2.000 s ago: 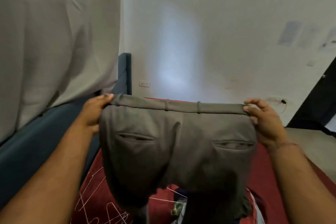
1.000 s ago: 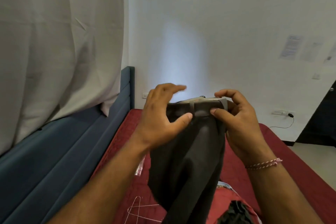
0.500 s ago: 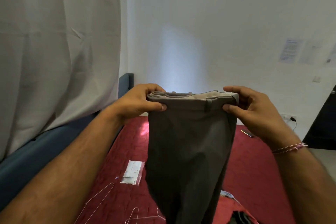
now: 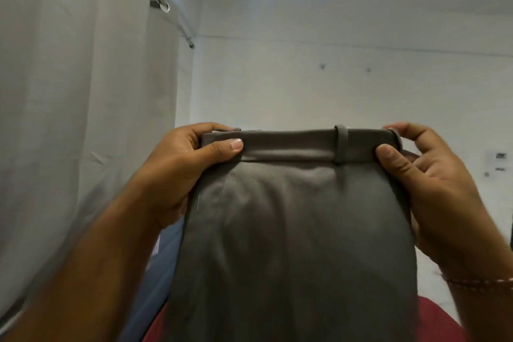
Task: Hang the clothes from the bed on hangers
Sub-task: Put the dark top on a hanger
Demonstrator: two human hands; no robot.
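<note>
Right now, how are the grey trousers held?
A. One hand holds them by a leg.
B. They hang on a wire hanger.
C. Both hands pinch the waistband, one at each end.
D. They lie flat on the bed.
C: the left hand and the right hand each pinch one end of the waistband, and the grey trousers hang down from it in the air.

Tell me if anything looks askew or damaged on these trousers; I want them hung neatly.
Nothing stands out. The grey trousers hang folded, waistband level between the left hand and right hand, which pinch its ends. No tear or stain shows.
</note>
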